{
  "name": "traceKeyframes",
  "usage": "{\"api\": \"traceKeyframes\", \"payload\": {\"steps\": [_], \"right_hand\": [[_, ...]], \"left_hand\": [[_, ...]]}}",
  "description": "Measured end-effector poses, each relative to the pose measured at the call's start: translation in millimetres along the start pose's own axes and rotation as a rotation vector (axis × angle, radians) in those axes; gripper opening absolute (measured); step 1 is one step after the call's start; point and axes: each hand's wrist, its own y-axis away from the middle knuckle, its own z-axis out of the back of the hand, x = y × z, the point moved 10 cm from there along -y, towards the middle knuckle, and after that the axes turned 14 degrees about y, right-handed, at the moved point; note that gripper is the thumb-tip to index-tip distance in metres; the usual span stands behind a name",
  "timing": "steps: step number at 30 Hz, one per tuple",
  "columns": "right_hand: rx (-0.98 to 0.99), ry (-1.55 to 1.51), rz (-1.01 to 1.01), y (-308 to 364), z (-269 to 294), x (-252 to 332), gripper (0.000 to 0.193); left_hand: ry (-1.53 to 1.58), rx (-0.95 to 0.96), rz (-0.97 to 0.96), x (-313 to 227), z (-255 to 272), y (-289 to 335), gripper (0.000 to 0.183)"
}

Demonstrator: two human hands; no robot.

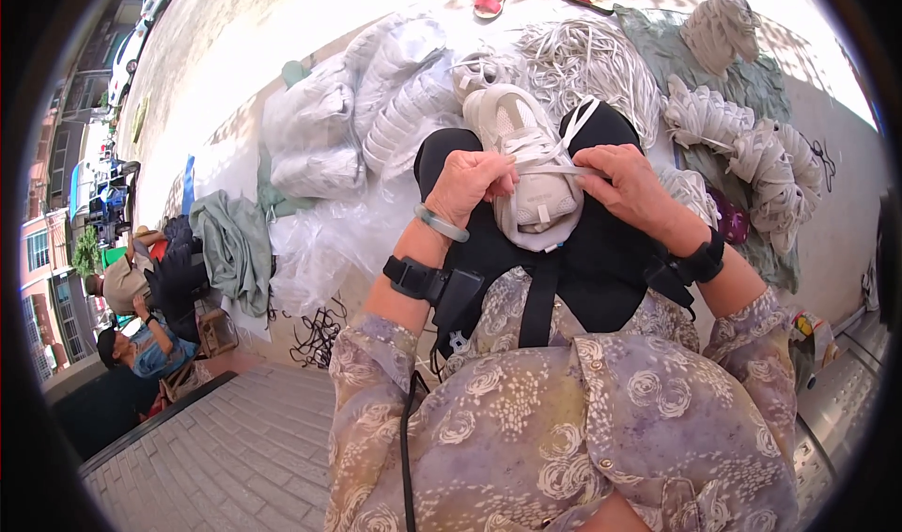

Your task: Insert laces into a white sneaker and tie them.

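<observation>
A white and beige sneaker (512,117) rests on my lap between my knees, its toe pointing away and its tongue and heel toward me. A flat white shoelace (550,168) runs across the shoe's tongue, and one loop of it rises by my right knee. At the left side of the opening, my left hand (470,183) has fingers pinched on the lace. My right hand (628,186) grips the lace between thumb and finger on the other side. The fingertips of my left hand are partly hidden by its curled fingers.
Ahead lies a heap of loose white laces (592,62). Bundled pale sneakers (775,170) lie on the right, and plastic-wrapped white shoe bundles (315,128) on the left. Red sandals (490,1) stand farther off. Two people (155,344) sit at far left.
</observation>
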Motion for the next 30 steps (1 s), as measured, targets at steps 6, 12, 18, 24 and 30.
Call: {"api": "traceKeyframes", "payload": {"steps": [6, 12, 18, 24, 30], "right_hand": [[0.028, -0.142, -0.038, -0.6, 2.8, 6.7, 0.011], [0.158, -0.157, -0.212, 47.7, 31.7, -33.5, 0.011], [0.3, -0.171, -0.296, 53.7, 11.7, -32.3, 0.02], [0.184, -0.008, -0.145, 6.8, -6.1, 0.6, 0.047], [0.126, 0.088, -0.102, -10.2, -26.4, 4.7, 0.043]], "left_hand": [[0.131, -0.138, 0.124, 12.9, 11.9, -2.0, 0.036], [0.081, -0.17, 0.078, 15.4, 13.6, -2.2, 0.035], [-0.111, -0.241, -0.119, 15.5, 19.7, -2.6, 0.029], [-0.761, -0.237, -0.682, -63.8, -50.2, 24.8, 0.014], [-1.087, -0.202, -0.72, -56.0, -80.3, 17.3, 0.008]]}}
